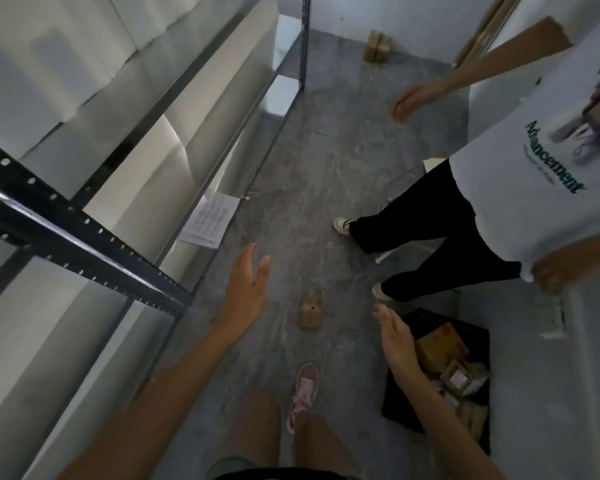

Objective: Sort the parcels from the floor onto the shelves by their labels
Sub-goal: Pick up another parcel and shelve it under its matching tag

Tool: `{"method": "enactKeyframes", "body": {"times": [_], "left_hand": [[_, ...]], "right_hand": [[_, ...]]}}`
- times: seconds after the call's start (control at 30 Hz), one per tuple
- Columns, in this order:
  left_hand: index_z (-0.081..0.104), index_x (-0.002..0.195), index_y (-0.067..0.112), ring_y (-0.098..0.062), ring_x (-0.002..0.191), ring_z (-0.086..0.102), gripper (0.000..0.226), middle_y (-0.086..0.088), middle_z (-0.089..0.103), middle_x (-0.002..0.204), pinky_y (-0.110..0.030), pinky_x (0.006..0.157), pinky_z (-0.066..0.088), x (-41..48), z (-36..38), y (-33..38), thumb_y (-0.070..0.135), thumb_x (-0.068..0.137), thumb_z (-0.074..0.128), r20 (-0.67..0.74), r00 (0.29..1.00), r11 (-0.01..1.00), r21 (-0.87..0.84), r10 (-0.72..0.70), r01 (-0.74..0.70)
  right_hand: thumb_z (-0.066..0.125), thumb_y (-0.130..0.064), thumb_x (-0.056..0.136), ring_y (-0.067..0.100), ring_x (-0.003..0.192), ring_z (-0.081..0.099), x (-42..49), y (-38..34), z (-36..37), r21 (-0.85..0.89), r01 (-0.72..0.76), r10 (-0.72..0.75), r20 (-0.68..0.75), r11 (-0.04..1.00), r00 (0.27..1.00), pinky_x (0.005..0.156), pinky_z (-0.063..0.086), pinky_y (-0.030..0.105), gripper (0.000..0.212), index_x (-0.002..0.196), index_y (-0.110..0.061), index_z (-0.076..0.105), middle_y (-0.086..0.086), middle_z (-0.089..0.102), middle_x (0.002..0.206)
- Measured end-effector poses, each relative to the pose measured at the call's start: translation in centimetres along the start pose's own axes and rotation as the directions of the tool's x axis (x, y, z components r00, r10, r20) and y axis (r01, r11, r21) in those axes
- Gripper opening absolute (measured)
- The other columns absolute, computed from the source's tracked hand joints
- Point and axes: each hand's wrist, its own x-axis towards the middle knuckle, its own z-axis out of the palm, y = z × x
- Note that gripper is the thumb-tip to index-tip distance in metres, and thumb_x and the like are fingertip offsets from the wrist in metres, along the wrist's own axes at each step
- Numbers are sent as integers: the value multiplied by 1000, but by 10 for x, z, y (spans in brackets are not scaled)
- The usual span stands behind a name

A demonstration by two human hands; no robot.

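A small brown parcel [310, 312] lies on the grey floor just ahead of my feet. My left hand [246, 284] hovers open to its left, near the shelf's corner, holding nothing. My right hand [394, 332] is open too, to the parcel's right, above the edge of a black crate [400, 403] filled with several brown parcels [440, 344]. Two more parcels [378, 46] stand far off by the back wall. The metal shelves [84, 233] run along the left side.
A second person in a white shirt and black trousers [440, 223] stands at the right, one arm reaching out over the floor. A sheet of paper [212, 220] lies on the bottom shelf's edge. My pink shoe [303, 389] is below the parcel.
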Motion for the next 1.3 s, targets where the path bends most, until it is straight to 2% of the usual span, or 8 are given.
{"method": "enactKeyframes", "body": {"times": [0.33,0.5,0.67,0.8,0.93,1.1,1.23,1.3], "left_hand": [[34,143,3,-27,136,38,51,-17,40,147,-33,112,27,102,49,-60,30,100,39,-16,988,983,103,-152,153],[37,141,3,-29,135,40,48,-18,42,146,-36,111,29,134,95,-112,27,100,40,43,978,970,140,-206,198],[37,141,2,-28,136,39,47,-16,41,147,-35,112,29,160,174,-190,25,100,41,121,964,963,160,-238,218],[33,143,2,-28,138,35,47,-16,37,150,-36,115,26,184,254,-279,19,100,39,207,936,951,182,-285,249],[34,142,-1,-29,137,36,45,-18,38,149,-33,113,26,206,336,-376,10,98,38,308,863,914,205,-400,350],[40,140,4,-30,128,45,47,-19,46,142,-12,78,31,232,417,-474,2,94,44,498,748,897,193,-439,398],[41,137,20,-16,117,49,44,-6,49,137,-22,92,38,243,452,-513,11,95,50,726,574,896,134,-379,422],[40,137,17,-16,119,49,45,-5,47,138,-31,101,41,244,458,-518,4,95,48,742,547,873,106,-388,475]], "right_hand": [[37,-36,99,26,127,47,108,24,49,-15,-229,229,98,973,968,110,35,42,47,134,-6,49,12,52,137],[39,-29,100,27,127,47,172,50,85,3,-298,296,95,955,950,107,35,34,44,132,-1,50,15,51,137],[39,-30,99,27,127,47,243,123,130,-51,-332,335,83,942,938,103,34,28,45,131,0,51,16,51,137],[39,-32,99,30,125,49,308,210,176,-88,-388,394,65,917,917,106,36,33,46,130,0,53,18,53,136],[40,-30,98,33,124,50,375,304,230,-104,-461,469,85,882,879,108,37,41,44,127,1,55,21,54,133],[35,-29,99,30,131,42,446,396,297,-180,-465,495,197,867,846,110,32,36,45,137,-5,43,14,43,144],[33,-32,101,26,130,43,469,432,338,-120,-456,469,332,882,819,104,35,29,46,142,-12,36,11,43,145],[34,-28,101,26,125,48,466,436,346,-84,-447,449,321,891,834,106,39,37,43,142,-17,35,10,47,141]]}}
